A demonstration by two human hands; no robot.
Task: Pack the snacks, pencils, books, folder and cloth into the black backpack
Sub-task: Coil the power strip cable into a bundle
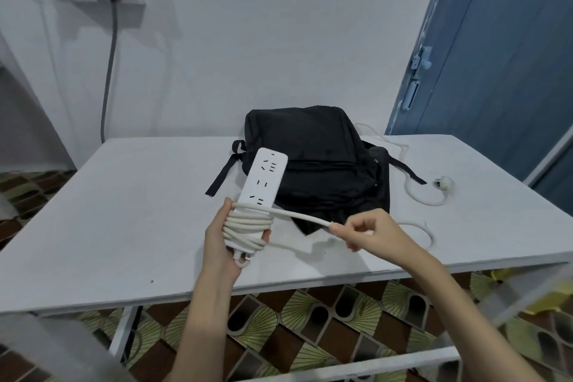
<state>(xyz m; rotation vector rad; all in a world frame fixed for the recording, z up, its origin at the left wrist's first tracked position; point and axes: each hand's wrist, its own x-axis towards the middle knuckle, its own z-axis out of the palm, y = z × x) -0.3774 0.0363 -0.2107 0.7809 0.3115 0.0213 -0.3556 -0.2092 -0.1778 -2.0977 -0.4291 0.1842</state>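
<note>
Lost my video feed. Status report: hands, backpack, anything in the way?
Left hand holds power strip, cord partly wound. Right hand pinches the cord. Backpack on table, looks closed. Loose cord and plug lie right of it.

**Both hands raised and gripping**

Two bare forearms reach up from the lower edge. The left hand (223,239) is wrapped around a power strip (259,195), thumb over its coiled cord. The right hand (370,231) pinches the cord (297,215) between thumb and forefinger, other fingers seemingly curled, wrist bent inward.
</note>
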